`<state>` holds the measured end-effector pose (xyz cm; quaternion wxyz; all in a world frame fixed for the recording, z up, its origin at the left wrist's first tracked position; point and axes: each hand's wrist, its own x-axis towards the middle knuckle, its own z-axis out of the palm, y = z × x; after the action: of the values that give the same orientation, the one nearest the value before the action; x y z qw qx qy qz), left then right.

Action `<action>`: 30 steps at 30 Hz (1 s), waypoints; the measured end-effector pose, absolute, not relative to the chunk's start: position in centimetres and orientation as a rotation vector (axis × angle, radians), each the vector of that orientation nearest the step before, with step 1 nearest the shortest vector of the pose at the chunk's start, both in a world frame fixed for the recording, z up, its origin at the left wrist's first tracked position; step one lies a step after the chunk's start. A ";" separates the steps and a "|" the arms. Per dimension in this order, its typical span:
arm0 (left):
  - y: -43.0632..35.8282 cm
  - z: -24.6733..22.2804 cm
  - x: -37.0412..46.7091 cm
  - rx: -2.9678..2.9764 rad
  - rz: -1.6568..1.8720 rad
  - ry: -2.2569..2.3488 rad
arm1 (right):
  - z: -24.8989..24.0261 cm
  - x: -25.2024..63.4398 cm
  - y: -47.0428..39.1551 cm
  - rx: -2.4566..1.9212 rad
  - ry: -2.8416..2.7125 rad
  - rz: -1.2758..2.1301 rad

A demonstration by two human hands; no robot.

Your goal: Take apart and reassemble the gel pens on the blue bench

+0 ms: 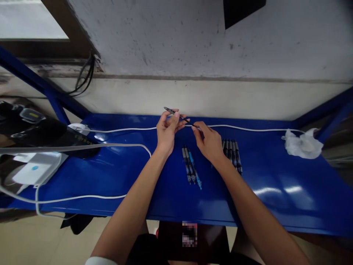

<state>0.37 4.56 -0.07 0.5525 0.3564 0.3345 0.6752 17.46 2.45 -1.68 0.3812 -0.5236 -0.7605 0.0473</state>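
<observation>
Above the blue table (212,209), my left hand (167,130) pinches a dark pen (169,110) whose tip points up and to the left. My right hand (208,141) has its fingers closed at the lower right end of the dark slim piece in line with the pen; whether that piece is part of the pen I cannot tell. Between my forearms lie two grey-and-black pens (186,163) and a light blue pen (195,171). A row of several dark pens (233,154) lies beside my right wrist, partly hidden by it.
White cables (116,145) run across the table. At the left are a white device (38,167) and a large black object (55,129). A crumpled white plastic bag (302,143) lies at the right. Blue frame bars (52,99) rise at both sides, with a wall behind.
</observation>
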 end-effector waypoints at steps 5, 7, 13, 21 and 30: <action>4.5 -0.1 0.3 0.865 1.524 0.756 | -1.8 17.7 2.6 -1.339 -1.943 0.125; 4.5 -0.3 0.2 0.856 1.512 0.767 | -1.8 17.7 2.6 -1.334 -1.940 0.127; 4.7 -0.4 0.2 0.834 1.568 0.780 | -1.9 17.7 2.6 -1.328 -1.909 0.193; 6.0 -0.5 -2.4 0.534 1.760 0.664 | -1.8 17.6 2.7 -1.261 -1.638 0.243; 5.2 -0.2 -0.8 0.621 1.675 0.663 | -1.5 17.7 2.3 -1.227 -1.753 0.237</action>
<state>-0.85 5.18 -0.18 0.5794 0.2655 0.2835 0.7165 17.73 2.34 -1.50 0.4744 -0.5018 -0.7167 0.0970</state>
